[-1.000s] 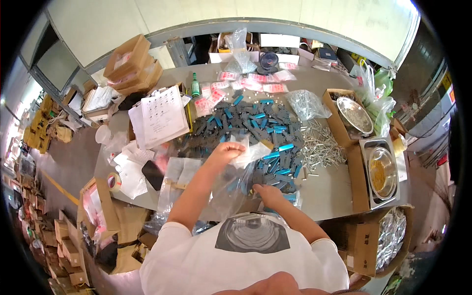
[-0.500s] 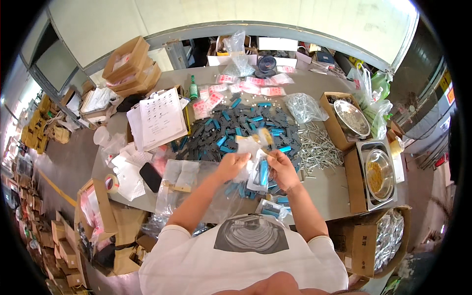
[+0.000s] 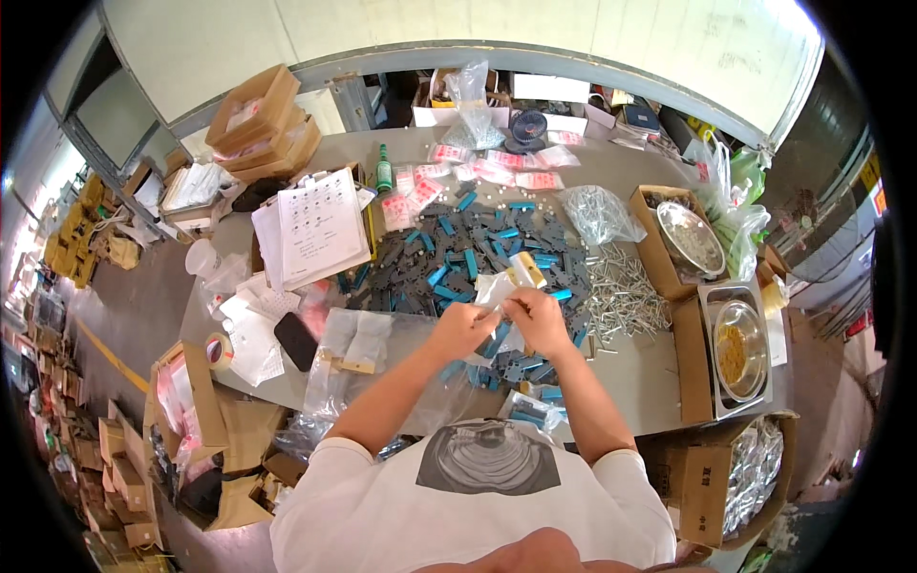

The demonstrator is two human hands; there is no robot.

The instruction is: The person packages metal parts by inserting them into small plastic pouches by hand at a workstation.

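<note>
My left hand (image 3: 464, 330) and my right hand (image 3: 537, 322) are close together over the pile, both closed on a small clear plastic bag (image 3: 491, 289). A yellowish-tan strip (image 3: 526, 270) stands up at the bag's far end. Part of the bag hangs below my fingers, and its contents are mostly hidden by my hands. Under and beyond them spreads a heap of black and teal-blue parts (image 3: 411, 272). Close to my body lies a filled clear bag (image 3: 531, 411) with blue pieces in it. Left of my left forearm, a large clear plastic sheet (image 3: 334, 392) carries small whitish bags (image 3: 368, 339).
Loose metal screws (image 3: 626, 296) and a bag of screws (image 3: 600, 212) lie right of the heap. Cartons with metal bowls (image 3: 740, 349) line the right edge. Papers (image 3: 315, 229), a dark phone (image 3: 295, 342), a green bottle (image 3: 384, 170) and red-printed packets (image 3: 516, 159) lie around.
My hands have come closer together, and my right hand has shifted toward the bag's upper end. The blue piece seen inside the bag before is now mostly covered.
</note>
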